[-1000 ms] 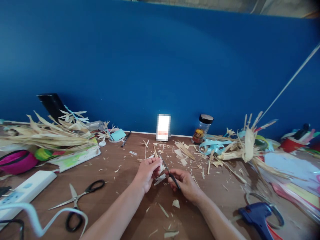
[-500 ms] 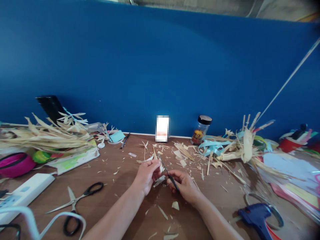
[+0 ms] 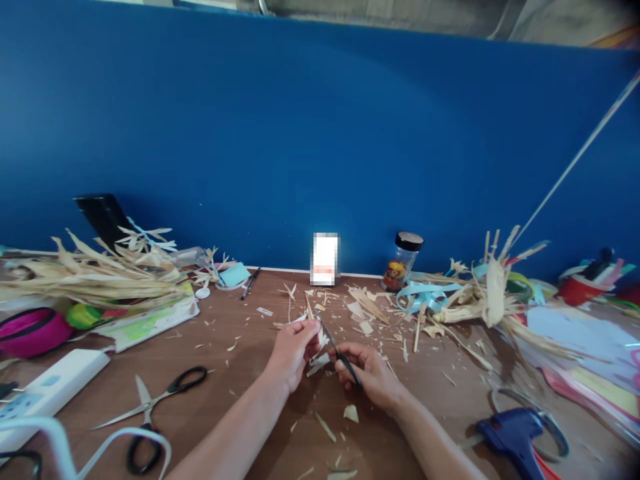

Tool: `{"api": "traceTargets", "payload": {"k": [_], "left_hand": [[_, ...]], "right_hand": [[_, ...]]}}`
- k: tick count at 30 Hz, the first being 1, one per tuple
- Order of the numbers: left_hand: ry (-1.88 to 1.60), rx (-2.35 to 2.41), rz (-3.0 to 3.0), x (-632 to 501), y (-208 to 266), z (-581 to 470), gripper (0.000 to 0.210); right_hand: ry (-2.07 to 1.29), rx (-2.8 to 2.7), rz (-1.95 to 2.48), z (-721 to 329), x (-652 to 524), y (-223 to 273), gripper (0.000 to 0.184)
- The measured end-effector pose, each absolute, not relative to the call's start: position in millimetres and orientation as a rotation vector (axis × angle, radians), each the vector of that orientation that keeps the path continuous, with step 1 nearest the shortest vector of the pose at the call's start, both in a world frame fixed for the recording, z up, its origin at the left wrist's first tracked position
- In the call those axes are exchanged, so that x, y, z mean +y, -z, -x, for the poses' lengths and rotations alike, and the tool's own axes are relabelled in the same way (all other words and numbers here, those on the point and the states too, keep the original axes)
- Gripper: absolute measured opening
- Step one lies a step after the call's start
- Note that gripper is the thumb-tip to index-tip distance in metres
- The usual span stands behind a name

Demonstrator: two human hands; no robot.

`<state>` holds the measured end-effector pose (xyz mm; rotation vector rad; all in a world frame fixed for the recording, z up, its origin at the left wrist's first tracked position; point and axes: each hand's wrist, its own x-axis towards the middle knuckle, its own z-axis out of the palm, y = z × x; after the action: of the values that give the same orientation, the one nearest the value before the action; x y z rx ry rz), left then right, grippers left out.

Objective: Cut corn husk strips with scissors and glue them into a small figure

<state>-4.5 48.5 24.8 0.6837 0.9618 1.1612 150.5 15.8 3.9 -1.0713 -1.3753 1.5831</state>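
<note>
Near the middle of the brown table, my left hand [image 3: 300, 343] pinches a small pale strip of dried corn husk [image 3: 323, 339] between thumb and fingertips. Close on its right, my right hand [image 3: 370, 373] is closed around black-handled scissors [image 3: 349, 369], seen nearly edge-on. Their narrow blade points up and left, its tip beside the husk at my left fingertips. Whether the blades touch the husk is too small to tell. Under and between the hands lie pale husk scraps [image 3: 319, 363].
Larger open scissors [image 3: 146, 403] lie at left, by a white power strip [image 3: 55, 387]. A lit phone [image 3: 325, 260] and a lidded jar [image 3: 401, 262] stand by the blue partition [image 3: 320, 133]. Husk bundles [image 3: 125, 283] spread at left. A blue glue gun [image 3: 515, 433] lies at right.
The scissors have shifted slightly in my right hand, their handle end a little lower and farther right. My left hand stays nearly in place, still pinching the husk.
</note>
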Motion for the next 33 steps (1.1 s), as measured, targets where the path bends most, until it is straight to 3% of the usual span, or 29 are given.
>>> {"api": "traceTargets", "payload": {"k": [33], "left_hand": [[-1.151,0.919,-0.641,50.3,-19.1,3.6,0.022]], "right_hand": [[-1.567,-1.389,1.074,-149.5,17.0,0.8,0.033]]}}
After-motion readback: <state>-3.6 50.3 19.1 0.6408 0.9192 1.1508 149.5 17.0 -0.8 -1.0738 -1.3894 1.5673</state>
